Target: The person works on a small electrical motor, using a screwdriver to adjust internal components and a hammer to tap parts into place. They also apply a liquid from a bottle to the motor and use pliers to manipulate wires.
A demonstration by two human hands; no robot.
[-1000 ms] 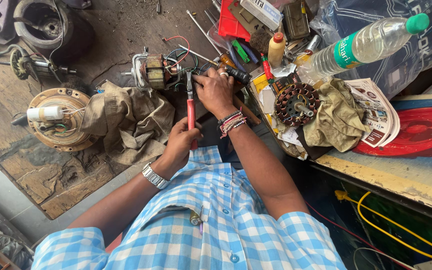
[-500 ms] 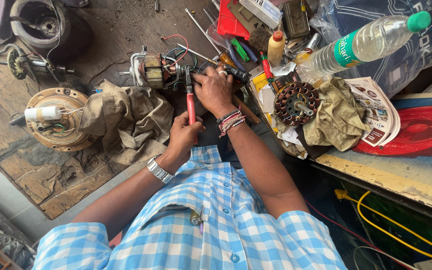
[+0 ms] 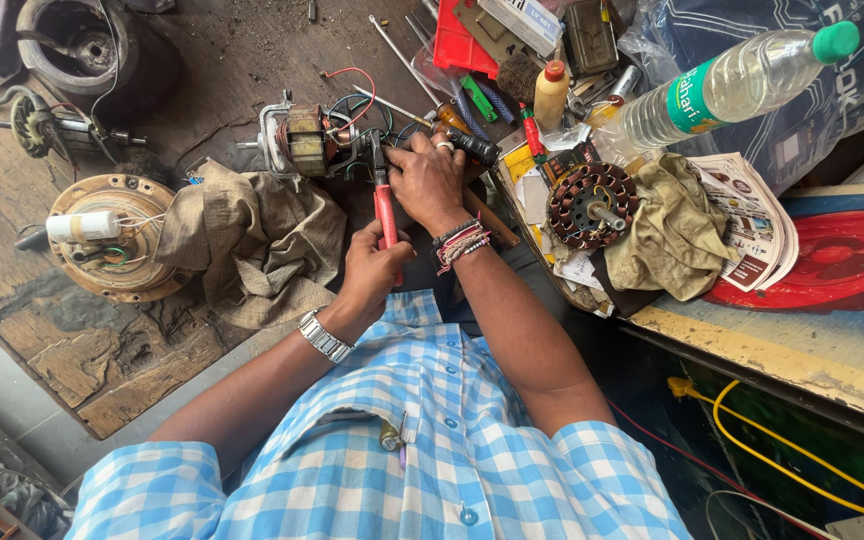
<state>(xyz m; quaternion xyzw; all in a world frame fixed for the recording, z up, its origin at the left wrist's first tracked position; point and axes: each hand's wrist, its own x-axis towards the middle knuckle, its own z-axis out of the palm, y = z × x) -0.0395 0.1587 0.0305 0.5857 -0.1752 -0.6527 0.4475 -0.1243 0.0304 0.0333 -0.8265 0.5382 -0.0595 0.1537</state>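
Pliers (image 3: pixel 385 215): red handles. Shirt (image 3: pixel 432 450): blue-and-white check. Cloth (image 3: pixel 252 240): dull khaki. Bottle (image 3: pixel 732 85): clear, green cap. Tray (image 3: pixel 832 250): red. Cable (image 3: pixel 752 425): yellow. Wristwatch (image 3: pixel 324 336): silver.

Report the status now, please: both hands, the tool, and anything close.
Left hand grips red-handled pliers. Right hand on small motor's wires. Brown cloth beside.

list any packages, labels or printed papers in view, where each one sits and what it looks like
Label on the plastic bottle: green band round the clear bottle, lying at upper right.
White box: flat carton at the top edge, above the red tray.
Printed leaflets: fanned white and colour pages, right of the tan rag.
Dark printed bag: blue plastic under the bottle, top right.
No screens.
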